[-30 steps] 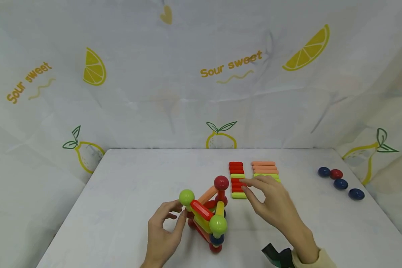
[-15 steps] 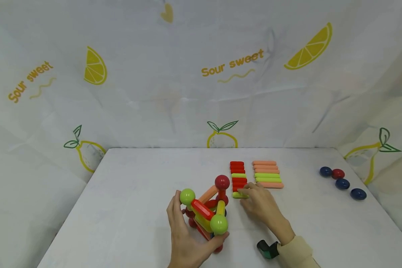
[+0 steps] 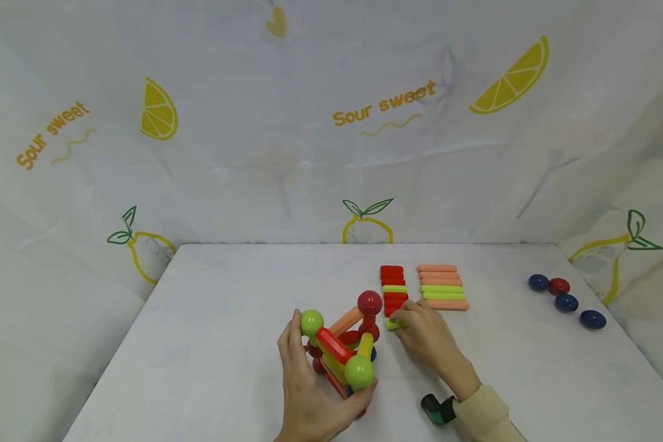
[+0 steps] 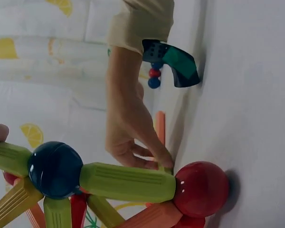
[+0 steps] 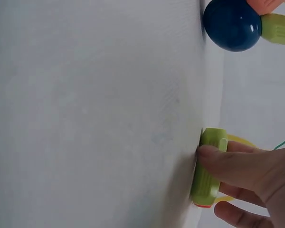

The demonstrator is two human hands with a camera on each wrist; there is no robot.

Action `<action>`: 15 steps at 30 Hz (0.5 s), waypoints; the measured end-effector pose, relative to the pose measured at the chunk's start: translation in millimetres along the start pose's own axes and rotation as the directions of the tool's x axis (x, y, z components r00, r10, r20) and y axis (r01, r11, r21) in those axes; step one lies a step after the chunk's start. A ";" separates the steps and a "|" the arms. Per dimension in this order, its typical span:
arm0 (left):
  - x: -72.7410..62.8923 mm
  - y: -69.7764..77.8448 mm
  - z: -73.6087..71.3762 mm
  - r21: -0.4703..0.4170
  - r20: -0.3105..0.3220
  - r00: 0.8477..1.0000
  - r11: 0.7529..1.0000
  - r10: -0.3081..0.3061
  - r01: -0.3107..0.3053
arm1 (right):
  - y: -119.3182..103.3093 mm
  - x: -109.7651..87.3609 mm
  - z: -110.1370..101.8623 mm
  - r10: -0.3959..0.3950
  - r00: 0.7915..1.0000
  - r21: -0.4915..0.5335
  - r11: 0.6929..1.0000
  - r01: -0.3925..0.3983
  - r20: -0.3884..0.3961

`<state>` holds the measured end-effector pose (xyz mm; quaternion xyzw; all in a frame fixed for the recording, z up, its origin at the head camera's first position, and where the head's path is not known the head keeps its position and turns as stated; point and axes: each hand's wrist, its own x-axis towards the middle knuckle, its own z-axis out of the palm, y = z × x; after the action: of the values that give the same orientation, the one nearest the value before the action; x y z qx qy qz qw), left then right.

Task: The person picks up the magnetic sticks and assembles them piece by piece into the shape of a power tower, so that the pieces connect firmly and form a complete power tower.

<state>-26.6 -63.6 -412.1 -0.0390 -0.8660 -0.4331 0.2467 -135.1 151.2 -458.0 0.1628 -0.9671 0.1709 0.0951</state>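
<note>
A frame built of coloured sticks and balls (image 3: 334,347) stands on the table in the head view, with green balls on top and red and blue ones lower down. My left hand (image 3: 312,393) holds it from the near left, the thumb by the front green ball and the fingers behind the left one. To the right of the frame, my right hand (image 3: 428,334) pinches a short yellow-green stick (image 5: 206,187) between thumb and fingers, low at the tabletop. That stick (image 3: 391,325) is at the near end of a column of red sticks (image 3: 395,296).
A second column of salmon and yellow-green sticks (image 3: 442,288) lies to the right. Several loose balls, blue (image 3: 566,302) and red (image 3: 559,286), rest near the table's right edge. A dark strapped device (image 3: 438,409) sits by the right sleeve. A lemon-printed cloth (image 3: 243,153) hangs behind.
My right hand has come nearer from above the red sticks and now pinches the nearest yellow-green stick, shifted slightly towards me. My left hand has moved right, taking a wider hold on the frame.
</note>
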 end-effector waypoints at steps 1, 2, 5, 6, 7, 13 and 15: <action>1.3 -2.3 -1.9 -0.005 0.015 1.000 1.000 0.027 -0.027 | 0.0 -0.2 -0.2 0.003 1.000 -0.001 1.000 -0.003 0.008; 2.6 -5.0 -4.0 -0.025 0.037 0.998 0.998 0.058 -0.057 | -0.1 -0.7 -0.8 0.007 1.000 -0.004 1.000 -0.007 0.017; 6.6 -13.7 -11.7 -0.098 0.122 0.981 0.986 0.149 -0.138 | -0.4 -2.4 -3.7 0.023 0.998 -0.004 1.000 -0.023 0.055; 7.8 -16.6 -14.6 -0.125 0.157 0.972 0.980 0.173 -0.154 | -0.7 -3.0 -5.5 0.028 0.997 -0.002 1.000 -0.028 0.072; 8.9 -19.3 -17.5 -0.152 0.191 0.962 0.974 0.194 -0.167 | -1.4 -3.8 -8.0 0.031 0.996 0.004 0.999 -0.032 0.088; 14.7 -31.8 -28.9 -0.276 0.315 0.900 0.937 0.300 -0.215 | -13.3 -8.2 -37.6 -0.034 0.999 0.076 0.997 0.033 0.013; 15.2 -31.5 -30.1 -0.290 0.327 0.898 0.936 0.294 -0.201 | -21.3 -8.6 -53.2 -0.069 0.995 0.110 0.991 0.077 -0.075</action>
<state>-36.9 -108.6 -413.0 -0.2601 -0.8231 -0.4883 0.1282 -112.9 153.9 -404.5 0.1968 -0.9453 0.2274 0.1264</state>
